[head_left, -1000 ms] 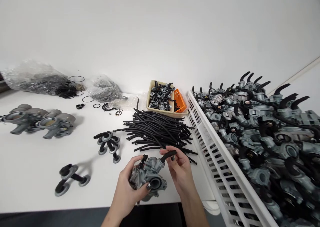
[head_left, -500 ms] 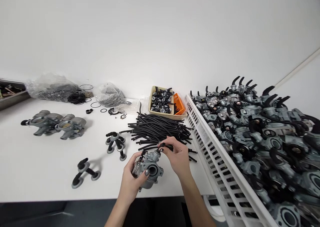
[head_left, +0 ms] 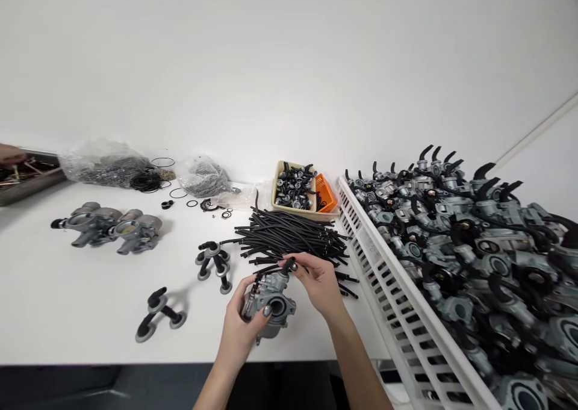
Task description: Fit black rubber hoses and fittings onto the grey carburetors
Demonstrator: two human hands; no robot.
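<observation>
My left hand [head_left: 241, 323] is wrapped around a grey metal carburetor [head_left: 271, 313], its thumb beside the round bore. At the carburetor's upper end, the fingers of my right hand [head_left: 316, 280] are closed on a short, bent black rubber boot [head_left: 288, 265]. The boot's lower end meets the carburetor's top; how firmly it is seated I cannot tell. Just behind both hands lies a pile of black rubber hoses [head_left: 293, 235]. Left of them, several black elbow boots with grey caps [head_left: 214, 265] stand on the white table [head_left: 99, 301].
A white plastic crate [head_left: 406, 304] full of carburetors is on the right. At the back are a cream bin [head_left: 274, 202] of capped boots, an orange basket [head_left: 327, 193] and plastic bags [head_left: 203, 178]. Two joined carburetors [head_left: 108, 226] sit left. Another person's hand [head_left: 11, 154] is over a metal tray [head_left: 31, 187].
The view has turned slightly left. My right fingers have shifted on the rubber boot, which now shows more upright above the carburetor. Another person's hand has appeared at the far left.
</observation>
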